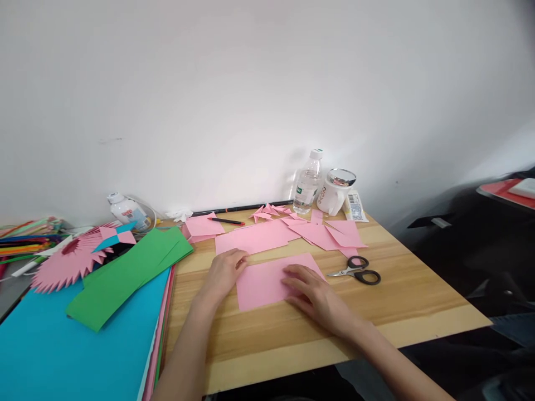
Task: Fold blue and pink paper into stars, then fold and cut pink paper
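Note:
A pink paper sheet (267, 284) lies flat on the wooden table (401, 301) in front of me. My right hand (315, 295) rests palm down on its right half, fingers stretched out flat. My left hand (223, 273) sits at the sheet's upper left corner, fingers curled and touching the paper's edge. More pink sheets (254, 236) and folded pink triangles (267, 211) lie just behind. Black-handled scissors (355, 271) lie to the right of my right hand.
Green paper (129, 273) and a blue sheet stack (71, 345) cover the left. A spiky pink paper flower (67, 262), a glue bottle (127, 211), coloured sticks (25, 242), a red pen (225, 221), a water bottle (308, 182) and a white mug (336, 192) stand near the wall.

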